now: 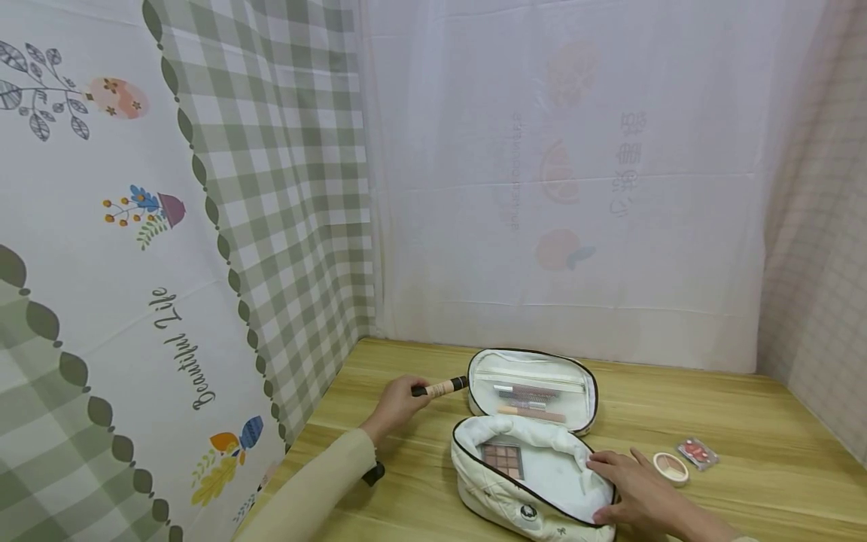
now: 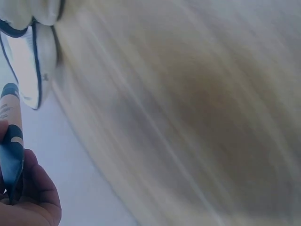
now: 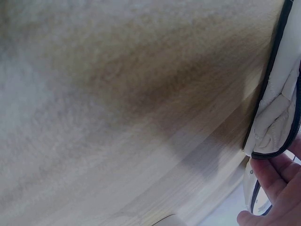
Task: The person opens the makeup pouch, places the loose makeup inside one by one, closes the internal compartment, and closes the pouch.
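Nearest, the unzipped, cream quilted cosmetic bag is sitting on the worktop. Its padded wall is looking soft and is probably giving under pressure, so the dark-edged rim is likely offering the surest hold. The right grip is grasping that rim at the bag's right end, fingers reaching over onto the white lining. Inside, toward the left, an eyeshadow palette is lying flat, looking stiff; its pressed pans are probably calling for handling by the case edges. Right of the bag, a round contour compact is resting near a small square case.

Farther out, the left grip is pinching a black-and-beige squeeze tube by its dark, flattened tail, left of the bag, with the cap pointing toward the lid. The tube is probably feeling light, smooth and slightly yielding; its rounder middle is likely giving a steadier hold than the tail.

Farthest, the lid is lying folded back, slim makeup tubes showing in its pocket. Whether the cap is touching its edge, I cannot tell.
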Motion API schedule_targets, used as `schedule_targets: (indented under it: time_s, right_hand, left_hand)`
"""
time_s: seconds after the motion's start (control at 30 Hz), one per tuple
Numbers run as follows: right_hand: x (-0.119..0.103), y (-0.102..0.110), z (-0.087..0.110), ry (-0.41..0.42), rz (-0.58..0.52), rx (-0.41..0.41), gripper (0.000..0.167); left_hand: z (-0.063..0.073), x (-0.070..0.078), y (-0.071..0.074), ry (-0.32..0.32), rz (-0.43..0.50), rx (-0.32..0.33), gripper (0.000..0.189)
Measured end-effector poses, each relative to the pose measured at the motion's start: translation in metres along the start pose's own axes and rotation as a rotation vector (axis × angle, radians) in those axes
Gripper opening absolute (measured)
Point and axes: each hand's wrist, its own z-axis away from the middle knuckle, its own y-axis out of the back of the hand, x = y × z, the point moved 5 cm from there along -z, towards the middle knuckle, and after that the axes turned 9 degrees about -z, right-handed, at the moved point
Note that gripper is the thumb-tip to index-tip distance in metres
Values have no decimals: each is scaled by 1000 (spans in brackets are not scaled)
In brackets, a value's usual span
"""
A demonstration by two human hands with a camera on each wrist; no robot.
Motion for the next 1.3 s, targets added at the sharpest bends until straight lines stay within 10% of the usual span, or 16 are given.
schedule_targets:
  time_s: [0.7,1.3]
  right_hand:
    - [2,-2,0,0,3,-5,81]
    - [0,1,-1,-47,-33,-35,79]
  left_hand:
    - [-7,78,-42,-132,132,-211,13]
    - [15,120,-88,-384,-173,-404,14]
